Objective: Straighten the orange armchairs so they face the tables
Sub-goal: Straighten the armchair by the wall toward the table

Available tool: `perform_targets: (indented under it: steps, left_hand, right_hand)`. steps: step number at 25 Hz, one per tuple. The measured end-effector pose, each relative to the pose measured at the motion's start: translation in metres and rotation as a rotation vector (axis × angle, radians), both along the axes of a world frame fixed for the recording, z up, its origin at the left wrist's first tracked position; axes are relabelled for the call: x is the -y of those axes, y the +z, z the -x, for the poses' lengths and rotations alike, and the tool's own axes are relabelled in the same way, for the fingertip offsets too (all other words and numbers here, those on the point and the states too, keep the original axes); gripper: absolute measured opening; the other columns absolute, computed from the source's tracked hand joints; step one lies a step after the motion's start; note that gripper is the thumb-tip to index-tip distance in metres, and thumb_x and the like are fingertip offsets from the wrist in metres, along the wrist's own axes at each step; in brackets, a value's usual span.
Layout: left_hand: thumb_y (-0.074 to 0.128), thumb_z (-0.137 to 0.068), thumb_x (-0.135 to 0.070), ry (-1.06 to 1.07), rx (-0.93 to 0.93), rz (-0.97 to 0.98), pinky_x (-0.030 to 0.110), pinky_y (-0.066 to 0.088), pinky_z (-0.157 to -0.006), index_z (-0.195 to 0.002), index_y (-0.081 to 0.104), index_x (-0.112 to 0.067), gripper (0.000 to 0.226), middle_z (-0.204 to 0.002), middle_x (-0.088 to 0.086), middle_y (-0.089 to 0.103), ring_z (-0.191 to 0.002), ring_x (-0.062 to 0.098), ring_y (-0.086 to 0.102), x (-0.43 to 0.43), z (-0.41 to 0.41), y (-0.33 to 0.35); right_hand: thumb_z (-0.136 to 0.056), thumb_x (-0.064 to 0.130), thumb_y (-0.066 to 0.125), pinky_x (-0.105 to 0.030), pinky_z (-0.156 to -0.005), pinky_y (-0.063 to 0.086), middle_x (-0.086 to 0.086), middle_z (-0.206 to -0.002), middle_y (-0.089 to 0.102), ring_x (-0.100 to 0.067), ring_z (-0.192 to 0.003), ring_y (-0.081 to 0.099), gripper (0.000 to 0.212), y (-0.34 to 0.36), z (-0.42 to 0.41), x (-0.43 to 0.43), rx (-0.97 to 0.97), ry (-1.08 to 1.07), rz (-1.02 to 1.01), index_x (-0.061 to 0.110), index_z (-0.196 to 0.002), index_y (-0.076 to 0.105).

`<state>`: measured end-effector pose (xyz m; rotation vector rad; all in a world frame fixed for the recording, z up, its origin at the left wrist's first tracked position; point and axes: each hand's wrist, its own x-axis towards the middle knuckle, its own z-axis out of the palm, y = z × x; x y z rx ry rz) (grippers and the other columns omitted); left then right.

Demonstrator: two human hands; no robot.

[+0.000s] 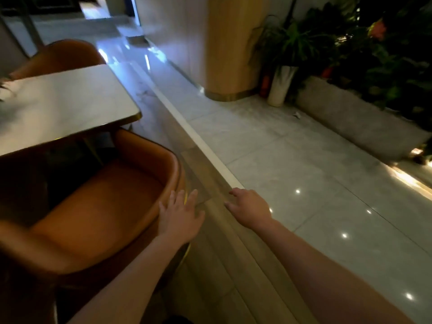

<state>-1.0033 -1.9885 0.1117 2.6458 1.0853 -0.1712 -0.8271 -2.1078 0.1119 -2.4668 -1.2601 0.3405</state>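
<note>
Near armchair (100,206) tucked under table (65,101), left hand (180,213) flat with fingers spread at its back rim, right hand (251,208) open over floor (304,183) beside it, second armchair (63,56) behind table.

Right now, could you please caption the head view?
Left hand open at the rim of the near orange armchair, right hand open above the floor.

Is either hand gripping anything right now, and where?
Nothing is held. The left hand open at the armchair rim; right hand open over the floor.
</note>
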Motion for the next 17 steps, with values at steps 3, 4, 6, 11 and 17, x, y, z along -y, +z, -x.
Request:
perform_targets:
  steps: [3, 4, 6, 11, 17]
  left_hand:
    - [0.031, -0.101, -0.059, 0.061, 0.026, 0.0, 0.062, 0.009, -0.121, -0.157, 0.002, -0.035, 0.068, -0.168, 0.009, 0.014, -0.154, 0.033, 0.005, -0.04, 0.035, -0.012]
    - [0.032, -0.1, -0.059, 0.083, 0.029, 0.007, 0.062, 0.01, -0.12, -0.156, 0.004, -0.036, 0.066, -0.167, 0.009, 0.017, -0.154, 0.034, 0.008, -0.052, 0.045, -0.017]
    - [0.033, -0.1, -0.059, 0.145, -0.001, 0.039, 0.062, 0.013, -0.12, -0.155, 0.007, -0.036, 0.066, -0.165, 0.009, 0.021, -0.153, 0.034, 0.011, -0.074, 0.067, -0.032]
    - [0.029, -0.101, -0.061, 0.352, -0.028, 0.214, 0.056, 0.028, -0.116, -0.158, 0.013, -0.032, 0.066, -0.162, 0.01, 0.027, -0.146, 0.032, 0.027, -0.106, 0.092, -0.077]
    - [0.009, -0.098, -0.069, 0.672, 0.008, 0.387, 0.049, 0.037, -0.108, -0.154, 0.028, -0.035, 0.068, -0.148, 0.005, 0.047, -0.129, 0.026, 0.049, -0.099, 0.078, -0.11]
  right_hand:
    - [-0.091, 0.052, 0.057, -0.04, -0.087, 0.052, -0.001, -0.121, 0.067, -0.022, -0.115, 0.057, 0.045, -0.004, 0.033, -0.055, -0.001, 0.078, -0.012, 0.026, -0.128, 0.06]
    - [-0.091, 0.051, 0.057, -0.041, -0.087, 0.053, -0.001, -0.12, 0.067, -0.021, -0.115, 0.057, 0.044, -0.005, 0.041, -0.071, -0.004, 0.103, -0.017, 0.026, -0.127, 0.06]
    - [-0.091, 0.05, 0.057, -0.042, -0.084, 0.055, -0.001, -0.116, 0.068, -0.021, -0.112, 0.059, 0.04, -0.008, 0.055, -0.102, -0.014, 0.175, -0.006, 0.027, -0.123, 0.061]
    - [-0.093, 0.041, 0.055, -0.043, -0.087, 0.055, 0.0, -0.118, 0.065, -0.02, -0.111, 0.059, 0.038, -0.028, 0.066, -0.177, -0.057, 0.403, 0.097, 0.026, -0.128, 0.059]
    - [-0.098, 0.048, 0.047, -0.04, -0.091, 0.051, 0.003, -0.116, 0.061, -0.019, -0.109, 0.056, 0.034, -0.069, 0.036, -0.262, 0.008, 0.721, 0.236, 0.027, -0.121, 0.06]
